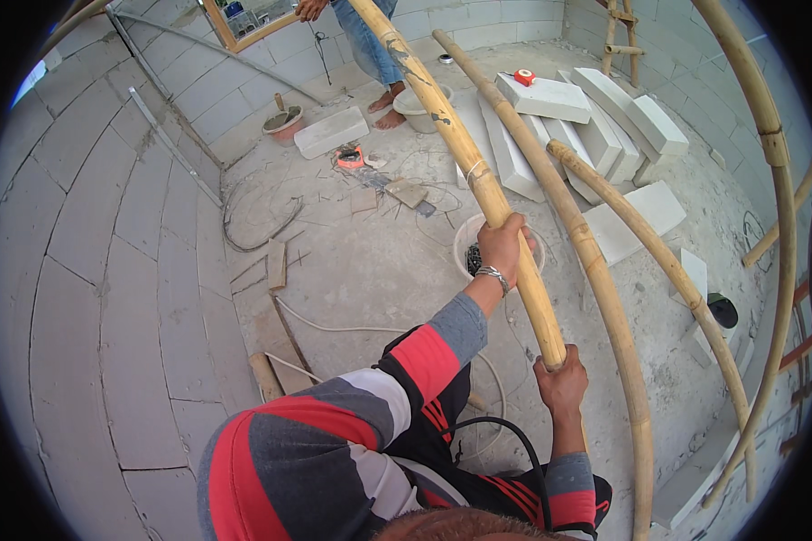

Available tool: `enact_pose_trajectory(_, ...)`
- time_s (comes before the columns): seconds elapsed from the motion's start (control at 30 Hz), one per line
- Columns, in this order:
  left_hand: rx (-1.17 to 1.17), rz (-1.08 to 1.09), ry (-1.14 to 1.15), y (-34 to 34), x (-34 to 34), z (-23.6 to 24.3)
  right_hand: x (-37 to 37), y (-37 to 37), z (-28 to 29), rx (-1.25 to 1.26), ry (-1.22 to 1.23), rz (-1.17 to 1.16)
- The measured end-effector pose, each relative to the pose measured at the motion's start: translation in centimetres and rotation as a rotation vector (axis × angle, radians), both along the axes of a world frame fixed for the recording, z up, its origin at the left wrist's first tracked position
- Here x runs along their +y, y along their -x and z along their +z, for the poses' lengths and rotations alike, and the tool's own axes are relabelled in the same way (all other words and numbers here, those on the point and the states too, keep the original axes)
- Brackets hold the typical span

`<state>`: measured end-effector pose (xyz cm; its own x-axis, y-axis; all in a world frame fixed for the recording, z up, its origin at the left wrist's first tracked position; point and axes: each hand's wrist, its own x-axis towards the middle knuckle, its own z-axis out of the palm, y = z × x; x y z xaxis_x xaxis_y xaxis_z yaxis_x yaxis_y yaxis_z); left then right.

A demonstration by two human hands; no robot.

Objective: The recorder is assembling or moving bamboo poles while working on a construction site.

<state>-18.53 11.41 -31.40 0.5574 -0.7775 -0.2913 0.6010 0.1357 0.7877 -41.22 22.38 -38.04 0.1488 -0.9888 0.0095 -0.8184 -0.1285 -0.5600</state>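
Observation:
A thick yellow bamboo pole (406, 68) slants from the top of the view down toward my lap. My left hand (503, 250), with a metal bracelet at the wrist, is wrapped round its middle stretch. Lower down, my right hand (561, 382) grips the same pole. Behind my left hand, partly hidden by it and the pole, stands a white bucket (461, 245) with dark small pieces inside. To the right of the pole, a second bamboo pole (579, 230) and a shorter third pole (645, 230) lean at similar slants.
White blocks (550, 97) are piled at the back right, a red tape measure (524, 77) on top. A barefoot person in jeans (367, 45) stands at the back. A mortar bucket (284, 124) and an orange tool (350, 157) lie near there. A pale cable (334, 326) crosses the floor.

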Motion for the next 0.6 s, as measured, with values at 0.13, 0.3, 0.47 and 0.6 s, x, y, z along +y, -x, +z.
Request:
enact_pose_trajectory(0.13,-0.001,0.011,-0.006,0.05,-0.1,0.02,-0.02,-0.04,0.2,0.008,-0.013,-0.004)
enact_pose_trajectory(0.3,-0.001,0.001,-0.005,0.06,0.06,0.22,0.02,-0.05,0.24,0.0,-0.032,-0.011)
enact_pose_trajectory(0.47,0.001,-0.004,-0.011,0.0,0.27,0.41,0.09,-0.15,0.4,0.016,-0.037,-0.013)
enact_pose_trajectory(0.6,0.004,-0.003,-0.017,0.06,0.22,0.41,0.11,-0.06,0.31,0.009,-0.021,-0.005)
